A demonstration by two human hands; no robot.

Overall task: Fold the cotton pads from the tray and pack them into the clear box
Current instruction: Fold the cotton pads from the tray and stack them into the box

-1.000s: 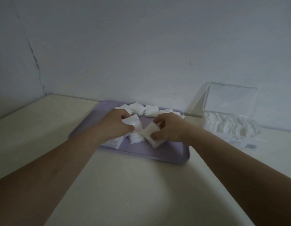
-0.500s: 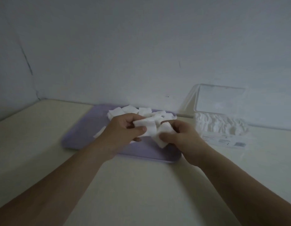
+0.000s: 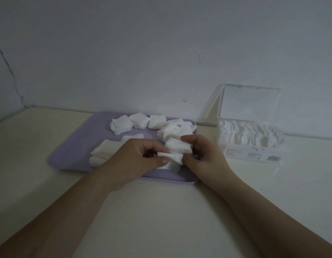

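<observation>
Counter [image 3: 161, 211]: pale cream top, running back to the wall, and everything sits on its far half.
Tray [image 3: 72, 151]: lilac, long side running left-right, parked near the counter's back edge, a bit left of centre.
Clear box [image 3: 252, 153]: right of the tray at the back edge, long axis left-right, lid [image 3: 249, 103] tipped up toward the wall, already stuffed with white pads.
Box label: a sticker with a barcode on the front wall, but the print's too small to read.
Loose cotton pads [image 3: 122, 124]: scattered along the tray's far edge, plus a flat stack at its front-left.
Your left hand [image 3: 135, 161]: thumb and fingers pinching one cotton pad [image 3: 170, 157] over the tray's front-right, the pad lying roughly left-right.
Your right hand [image 3: 204, 157]: pinching the pad's other end, fingers curled in.
</observation>
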